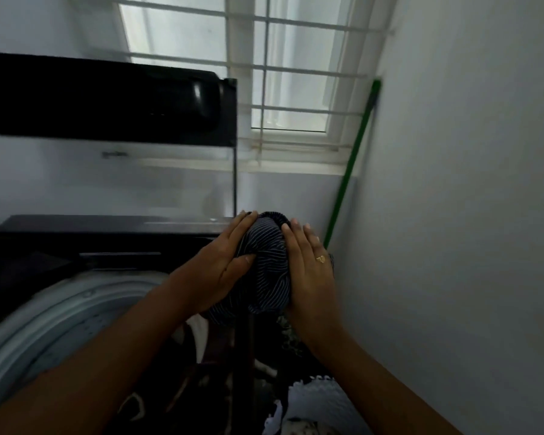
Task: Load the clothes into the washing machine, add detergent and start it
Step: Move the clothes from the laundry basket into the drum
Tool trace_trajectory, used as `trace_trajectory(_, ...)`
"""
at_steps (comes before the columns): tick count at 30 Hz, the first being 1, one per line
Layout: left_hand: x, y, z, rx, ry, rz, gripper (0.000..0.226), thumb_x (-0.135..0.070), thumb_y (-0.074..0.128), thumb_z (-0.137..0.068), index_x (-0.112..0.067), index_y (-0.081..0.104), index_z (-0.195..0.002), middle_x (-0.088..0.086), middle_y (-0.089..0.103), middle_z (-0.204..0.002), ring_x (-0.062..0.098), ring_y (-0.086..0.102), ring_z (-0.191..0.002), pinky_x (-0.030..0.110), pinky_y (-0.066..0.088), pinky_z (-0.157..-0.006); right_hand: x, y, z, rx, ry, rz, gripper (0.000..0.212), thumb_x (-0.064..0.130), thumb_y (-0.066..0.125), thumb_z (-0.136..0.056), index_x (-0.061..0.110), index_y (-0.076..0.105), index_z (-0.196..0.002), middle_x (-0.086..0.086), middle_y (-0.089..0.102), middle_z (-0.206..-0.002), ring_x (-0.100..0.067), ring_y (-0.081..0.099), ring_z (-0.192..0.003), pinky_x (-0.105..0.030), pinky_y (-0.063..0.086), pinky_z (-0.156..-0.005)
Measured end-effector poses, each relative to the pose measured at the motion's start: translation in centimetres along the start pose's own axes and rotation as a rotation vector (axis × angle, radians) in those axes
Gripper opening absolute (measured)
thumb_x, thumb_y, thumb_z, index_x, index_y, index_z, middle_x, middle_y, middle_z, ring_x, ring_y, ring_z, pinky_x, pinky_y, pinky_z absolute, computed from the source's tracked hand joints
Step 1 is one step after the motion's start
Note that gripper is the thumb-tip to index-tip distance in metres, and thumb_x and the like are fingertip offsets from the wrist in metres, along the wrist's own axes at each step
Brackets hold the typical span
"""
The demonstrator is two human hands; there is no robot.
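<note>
Fingers: left hand (230, 262) fingers (244, 226) lie straight along the left flank of the dark navy pinstriped cloth bundle (269, 268), thumb laid on its front. Right hand (308, 271) fingers (296, 243) lie flat and straight on its right flank. Neither hand curls round the bundle; it is pressed between the two.
Ring: small gold ring (321, 259) on a right-hand finger.
Bundle position: held up in the air, right of the drum opening and above the heap of mixed dark and white laundry (220, 356).
Surroundings: black top-loading washing machine (107, 243) at left, its pale grey round drum rim (60, 315) exposed. Its black glass-panelled lid (101, 98) stands raised behind.
Behind: white-barred window (280, 73).
Right side: plain white wall (453, 215) close by. A green pole (352, 161) leans in the corner, just behind the right hand.
Below: a white scalloped-edged item (314, 400) near the bottom edge; what it is cannot be told.
In the way: both forearms cross over the laundry heap. The machine's right edge sits between the bundle and the drum.
Bundle axis: long axis runs near-to-far, close to upright in the view.
Bundle ends: rounded gathered end points away toward the window. The lower end trails down toward the heap.
Stripes: thin, pale, running roughly along the long axis.
</note>
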State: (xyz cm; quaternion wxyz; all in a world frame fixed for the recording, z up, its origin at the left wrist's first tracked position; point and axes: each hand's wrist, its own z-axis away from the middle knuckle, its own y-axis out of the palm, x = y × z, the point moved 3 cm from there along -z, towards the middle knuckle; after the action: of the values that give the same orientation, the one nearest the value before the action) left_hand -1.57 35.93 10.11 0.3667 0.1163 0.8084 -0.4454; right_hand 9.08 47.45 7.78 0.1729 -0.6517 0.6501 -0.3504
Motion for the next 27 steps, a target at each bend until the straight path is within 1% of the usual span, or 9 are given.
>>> trace_trajectory(2,1.3,-2.5,1.4,-0.029,-0.028,-0.001,0.074,-0.051,0.036,-0.081,-0.023,0.018,-0.148,0.003,0.023,-0.155,0.012,0.021,-0.142,0.04,0.021,-0.117,2.6,1.0,-1.0,0.023,-0.031,-0.035,0.074,0.026,0.066,-0.082,0.006,0.027,-0.141,-0.017,0.036,-0.147,-0.03,0.026,-0.135,-0.048,0.025,-0.108)
trace_trajectory(4,2.5,-4.7,2.8,-0.052,-0.042,-0.017,0.074,-0.05,0.036,-0.082,-0.021,0.018,-0.148,0.004,0.023,-0.155,0.012,0.02,-0.143,0.041,0.02,-0.117,5.1,2.1,-1.6,0.038,-0.057,-0.077,0.074,0.031,0.063,-0.082,0.006,0.027,-0.141,-0.018,0.035,-0.147,-0.032,0.027,-0.136,-0.049,0.025,-0.109)
trace_trajectory(8,5.5,-9.1,6.1,-0.087,-0.094,-0.041,0.075,-0.05,0.035,-0.082,-0.017,0.02,-0.148,0.005,0.026,-0.153,0.013,0.022,-0.142,0.04,0.022,-0.116,10.1,5.7,-2.5,0.091,-0.075,-0.136,0.087,0.028,0.077,-0.076,0.008,0.025,-0.142,-0.016,0.035,-0.147,-0.034,0.031,-0.136,-0.053,0.032,-0.107)
trace_trajectory(14,10.2,-13.2,10.9,-0.118,-0.195,-0.042,0.073,-0.05,0.034,-0.079,-0.019,0.026,-0.145,0.0,0.036,-0.148,0.01,0.034,-0.135,0.032,0.027,-0.113,16.1,10.9,-2.2,0.207,-0.121,-0.182,0.08,0.032,0.067,-0.076,0.007,0.026,-0.14,-0.019,0.037,-0.145,-0.038,0.043,-0.127,-0.05,0.042,-0.097)
trace_trajectory(18,14.5,-14.4,14.0,-0.093,-0.312,-0.061,0.08,-0.055,0.032,-0.076,-0.018,0.025,-0.147,0.003,0.033,-0.15,0.011,0.03,-0.138,0.033,0.025,-0.115,18.9,14.9,-1.1,0.352,-0.145,-0.123,0.094,0.038,0.078,-0.068,0.005,0.027,-0.139,-0.02,0.039,-0.144,-0.038,0.052,-0.117,-0.047,0.047,-0.087)
trace_trajectory(20,16.4,-14.5,15.1,-0.056,-0.349,-0.108,0.081,-0.055,0.03,-0.076,-0.016,0.028,-0.146,0.004,0.036,-0.148,0.012,0.032,-0.137,0.033,0.026,-0.114,19.7,16.6,-0.4,0.434,-0.168,-0.09,0.09,0.042,0.071,-0.069,0.003,0.028,-0.137,-0.021,0.042,-0.141,-0.038,0.056,-0.11,-0.048,0.05,-0.082)
trace_trajectory(23,19.4,-13.9,16.7,0.001,-0.362,-0.139,0.078,-0.052,0.029,-0.076,-0.011,0.035,-0.143,0.005,0.043,-0.144,0.013,0.038,-0.133,0.031,0.027,-0.112,20.3,19.5,1.2,0.573,-0.121,-0.035,0.073,0.045,0.049,-0.074,0.005,0.033,-0.133,-0.017,0.05,-0.134,-0.033,0.061,-0.101,-0.044,0.053,-0.076)
trace_trajectory(25,21.1,-13.0,17.5,0.064,-0.43,-0.131,0.079,-0.054,0.027,-0.076,-0.014,0.035,-0.143,0.003,0.042,-0.145,0.013,0.037,-0.132,0.028,0.026,-0.112,20.5,21.0,2.4,0.672,-0.101,0.038,0.071,0.041,0.057,-0.078,0.006,0.033,-0.135,-0.016,0.044,-0.139,-0.031,0.057,-0.109,-0.043,0.049,-0.083)
trace_trajectory(27,23.0,-11.6,18.3,0.19,-0.563,-0.157,0.069,-0.05,0.029,-0.084,-0.017,0.03,-0.145,0.004,0.036,-0.149,0.015,0.033,-0.136,0.026,0.023,-0.113,20.6,22.6,4.1,0.84,-0.065,0.099,0.065,0.029,0.051,-0.091,0.008,0.018,-0.143,-0.014,0.022,-0.15,-0.033,0.039,-0.127,-0.045,0.036,-0.099)
